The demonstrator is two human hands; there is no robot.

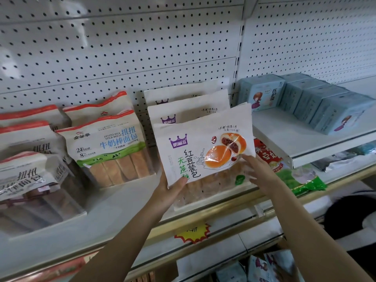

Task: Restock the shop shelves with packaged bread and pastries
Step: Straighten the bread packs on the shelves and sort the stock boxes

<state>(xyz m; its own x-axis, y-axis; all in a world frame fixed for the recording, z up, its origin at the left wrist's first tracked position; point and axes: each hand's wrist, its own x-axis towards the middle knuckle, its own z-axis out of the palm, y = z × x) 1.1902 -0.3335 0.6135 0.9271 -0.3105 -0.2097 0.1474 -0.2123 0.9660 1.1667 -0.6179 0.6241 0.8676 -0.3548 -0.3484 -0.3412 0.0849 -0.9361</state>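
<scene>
The red-bean bun bag [203, 151] is held upright at the front of the shelf [122, 210], with two matching bags [187, 112] ranked just beyond the fingers. Its lower left corner is pinched by the left hand [171, 192], thumb across the front, so the weight is probably borne there. The right hand [258, 171] is laid with fairly straight fingers against the lower right edge, apparently to square the label forward. Twisted milk stick bread bags [109, 151] are stood left of the left fingers.
</scene>
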